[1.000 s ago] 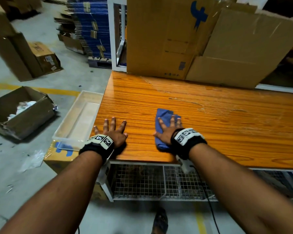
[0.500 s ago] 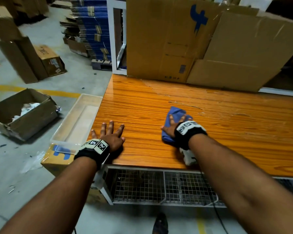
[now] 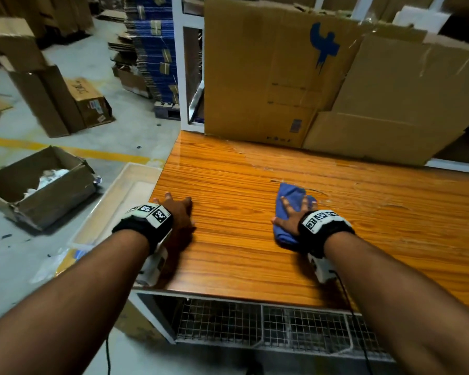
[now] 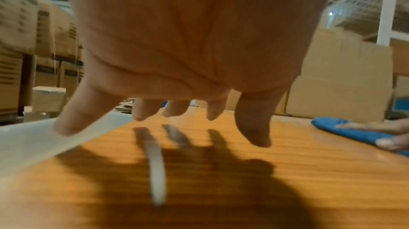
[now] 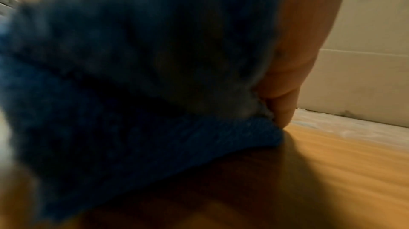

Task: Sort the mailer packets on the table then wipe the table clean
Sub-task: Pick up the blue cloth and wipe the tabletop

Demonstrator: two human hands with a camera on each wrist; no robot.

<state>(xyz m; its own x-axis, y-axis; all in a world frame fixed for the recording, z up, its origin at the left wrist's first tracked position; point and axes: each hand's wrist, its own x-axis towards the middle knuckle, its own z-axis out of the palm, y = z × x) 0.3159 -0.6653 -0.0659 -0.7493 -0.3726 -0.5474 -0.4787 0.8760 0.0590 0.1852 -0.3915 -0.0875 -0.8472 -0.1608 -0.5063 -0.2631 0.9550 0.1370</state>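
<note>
**Wipe in progress, right hand on cloth**

Right hand (image 3: 291,213): fingers (image 3: 285,204) spread flat, pressing the blue cloth (image 3: 289,196) onto the desk (image 3: 228,234). Cloth sits directly under the palm, long axis running away from the body. Left hand (image 3: 178,211): fingers (image 4: 254,128) spread and empty, at the desk's left edge, hovering or lightly bracing, can't tell which. Unwiped desk lies ahead and right of the cloth, so the right hand is nearer. 0 mailer packets visible on the desk. Clear tray (image 3: 114,209) just left of the left hand; cardboard sheets (image 3: 336,82) stand behind.

Tabletop (image 3: 255,239) – glossy wood-grain, scuffed patches; cloth (image 3: 289,204) – blue, soft fuzzy weave; bin (image 3: 130,185) – translucent plastic; boxes (image 3: 268,77) – matt cardboard.
</note>
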